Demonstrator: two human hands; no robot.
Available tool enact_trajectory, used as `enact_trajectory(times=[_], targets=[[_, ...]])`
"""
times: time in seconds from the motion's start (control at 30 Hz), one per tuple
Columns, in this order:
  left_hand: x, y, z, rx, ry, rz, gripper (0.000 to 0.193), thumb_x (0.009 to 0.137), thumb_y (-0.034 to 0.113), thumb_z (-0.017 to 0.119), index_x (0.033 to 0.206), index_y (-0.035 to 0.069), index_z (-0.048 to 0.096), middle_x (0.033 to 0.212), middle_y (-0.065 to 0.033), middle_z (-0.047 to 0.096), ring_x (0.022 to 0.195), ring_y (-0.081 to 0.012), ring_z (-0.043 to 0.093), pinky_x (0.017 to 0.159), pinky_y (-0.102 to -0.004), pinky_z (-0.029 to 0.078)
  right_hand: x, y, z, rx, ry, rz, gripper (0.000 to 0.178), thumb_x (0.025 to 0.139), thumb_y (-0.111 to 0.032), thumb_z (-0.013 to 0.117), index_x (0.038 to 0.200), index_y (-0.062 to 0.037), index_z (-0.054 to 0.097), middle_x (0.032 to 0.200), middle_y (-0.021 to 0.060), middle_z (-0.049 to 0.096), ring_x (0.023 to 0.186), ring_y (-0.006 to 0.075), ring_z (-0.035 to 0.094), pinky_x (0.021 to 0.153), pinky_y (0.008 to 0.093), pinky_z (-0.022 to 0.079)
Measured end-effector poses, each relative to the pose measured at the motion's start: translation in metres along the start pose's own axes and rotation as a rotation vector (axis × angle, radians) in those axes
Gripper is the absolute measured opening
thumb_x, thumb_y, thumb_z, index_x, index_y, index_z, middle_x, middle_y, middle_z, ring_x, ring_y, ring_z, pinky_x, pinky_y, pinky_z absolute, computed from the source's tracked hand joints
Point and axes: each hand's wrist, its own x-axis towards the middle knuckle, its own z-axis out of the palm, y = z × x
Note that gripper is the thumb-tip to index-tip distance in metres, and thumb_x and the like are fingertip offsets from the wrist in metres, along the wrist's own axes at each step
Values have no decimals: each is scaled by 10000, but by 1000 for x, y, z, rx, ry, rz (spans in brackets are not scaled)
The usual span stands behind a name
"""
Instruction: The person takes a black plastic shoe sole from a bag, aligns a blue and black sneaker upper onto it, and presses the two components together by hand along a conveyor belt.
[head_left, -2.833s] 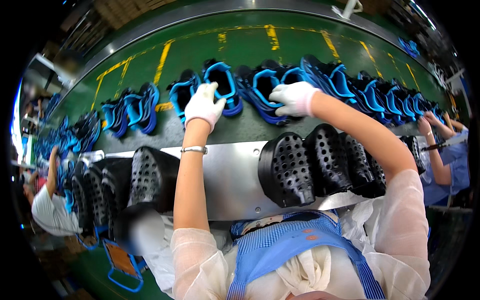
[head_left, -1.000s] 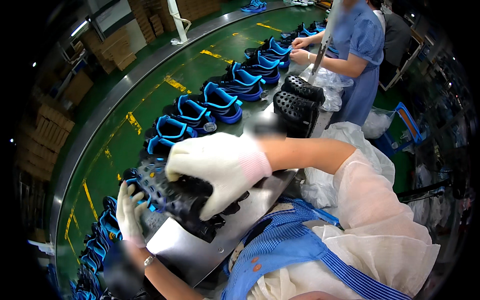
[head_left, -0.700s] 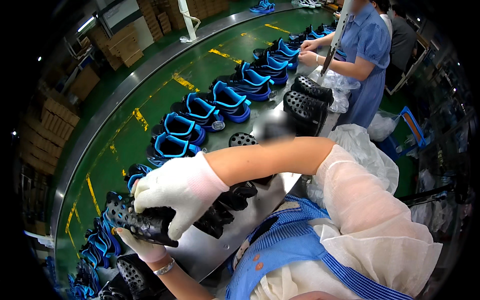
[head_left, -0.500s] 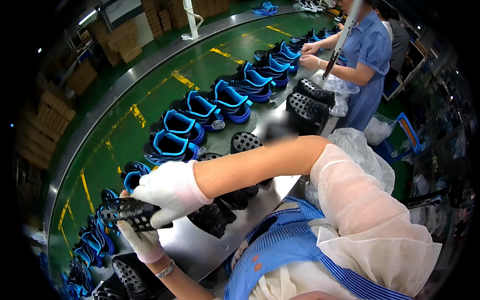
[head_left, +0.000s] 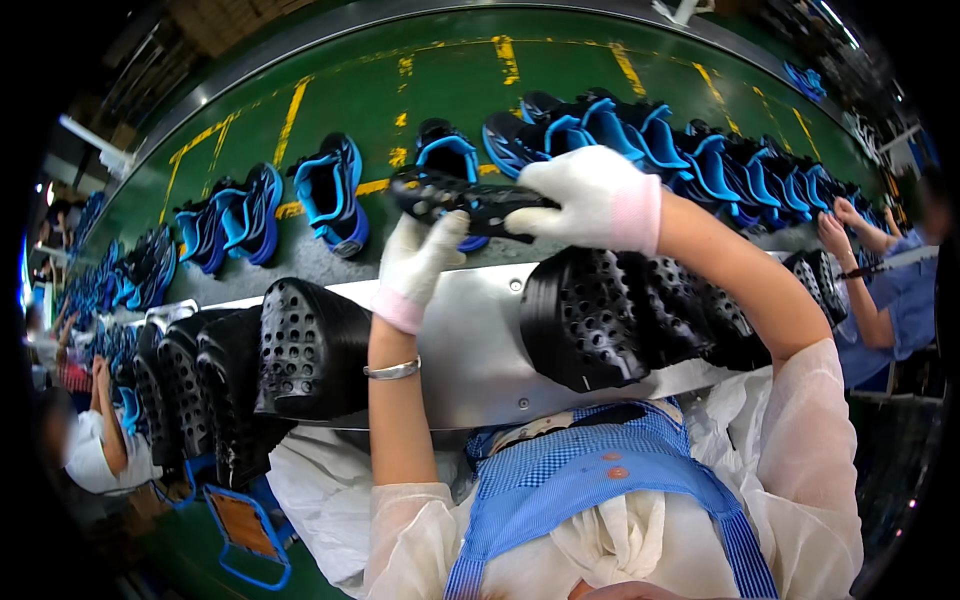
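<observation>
Both of my white-gloved hands hold a black clog-shaped piece full of round holes [head_left: 445, 198] above the inner edge of the metal ledge. My left hand [head_left: 412, 262] grips its left part from below, thumb on the near face. My right hand [head_left: 590, 200] clasps the right end from above, and its fingers hide part of the piece. Directly behind it is a black-and-blue sneaker [head_left: 447, 152], partly covered. Another sneaker [head_left: 332, 190] stands to the left, its blue-lined opening showing.
Black perforated pieces line the silver ledge [head_left: 470, 335], some on the left [head_left: 300, 345] and others on the right [head_left: 590, 320]. Several sneakers [head_left: 710, 170] stand in a row along the green surface [head_left: 370, 85]. Co-workers sit at both sides; a blue-framed chair [head_left: 245, 525] stands lower left.
My view has swung to the left, so the ledge now runs nearly level. Both hands keep hold of the black piece, which now appears in the middle, before a sneaker.
</observation>
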Motion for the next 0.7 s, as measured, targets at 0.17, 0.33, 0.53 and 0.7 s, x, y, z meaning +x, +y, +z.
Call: enact_trajectory(times=[0.17, 0.33, 0.53, 0.7], targets=[[10, -48, -3, 838, 148, 458, 452, 728, 312, 713, 1021, -5, 577, 1085, -197, 539, 959, -330, 560, 848, -379, 473, 24, 26, 3, -79, -90, -7, 523, 803, -487, 551, 690, 15, 644, 652, 208, 602, 641, 346, 613, 642, 399, 498], [34, -41, 31, 982, 72, 217, 329, 779, 168, 623, 1084, 60, 561, 1071, -181, 582, 967, -388, 571, 815, -452, 486, 62, 50, -1, -71, -249, 47, 518, 787, -478, 596, 717, 32, 652, 597, 198, 577, 542, 319, 559, 563, 389, 464], [42, -37, 49, 973, 48, 129, 295, 812, 245, 601, 1065, 97, 625, 1020, -187, 615, 916, -387, 588, 802, -451, 478, 101, 35, -11, -287, -389, 158, 508, 744, -461, 558, 763, 38, 652, 616, 180, 590, 554, 269, 598, 569, 364, 495], [49, -46, 45, 997, -31, 112, 295, 824, 302, 597, 996, 69, 653, 958, -164, 633, 905, -364, 596, 801, -437, 479, 95, 33, -26, -76, -553, 344, 481, 765, -450, 570, 739, 24, 644, 548, 88, 556, 466, 186, 559, 444, 310, 450]])
